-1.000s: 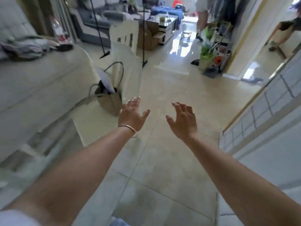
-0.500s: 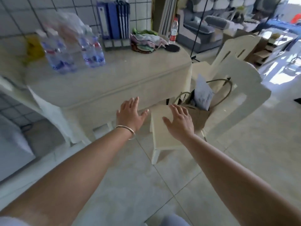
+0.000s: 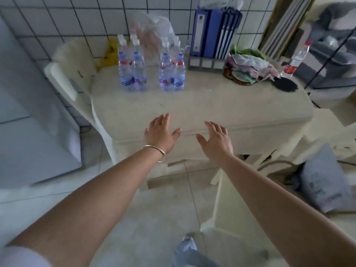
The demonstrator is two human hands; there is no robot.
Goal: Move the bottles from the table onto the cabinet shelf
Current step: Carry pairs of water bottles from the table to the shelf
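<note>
Two clusters of clear water bottles, a left cluster and a right cluster, stand upright near the back of the cream bench, close to the tiled wall. The left hand and right hand reach out side by side over the bench's front edge, fingers spread and holding nothing, well short of the bottles. Blue binders stand to the right of the bottles, and one more bottle with a red label stands at the far right corner.
</note>
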